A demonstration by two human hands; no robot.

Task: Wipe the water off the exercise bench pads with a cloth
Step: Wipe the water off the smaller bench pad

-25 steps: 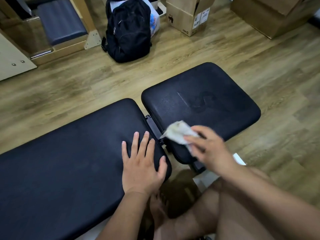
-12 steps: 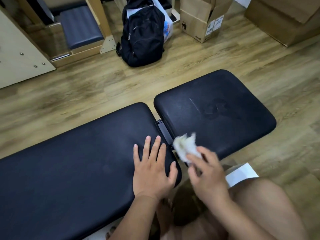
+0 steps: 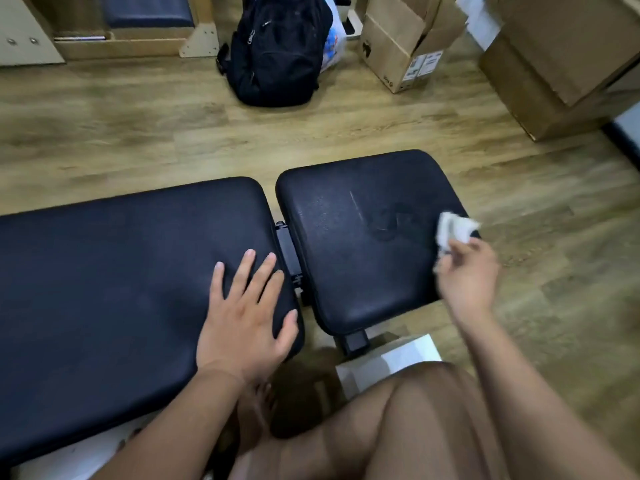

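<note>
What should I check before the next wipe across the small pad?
1. Is the cloth gripped in the right hand: ok.
2. Is the cloth touching the small pad: cannot tell, blurred.
3. Is the small pad dry: not ok, a wet patch lies beside the cloth.
4. Is the pad bare between cloth and wet patch: ok.
5. Is the left hand flat on the long pad, clear of the wipe: ok.
6. Is the long pad dry: cannot tell.

left hand [image 3: 242, 327] bare | right hand [image 3: 467, 275] bare | knee [image 3: 415, 396] bare
</note>
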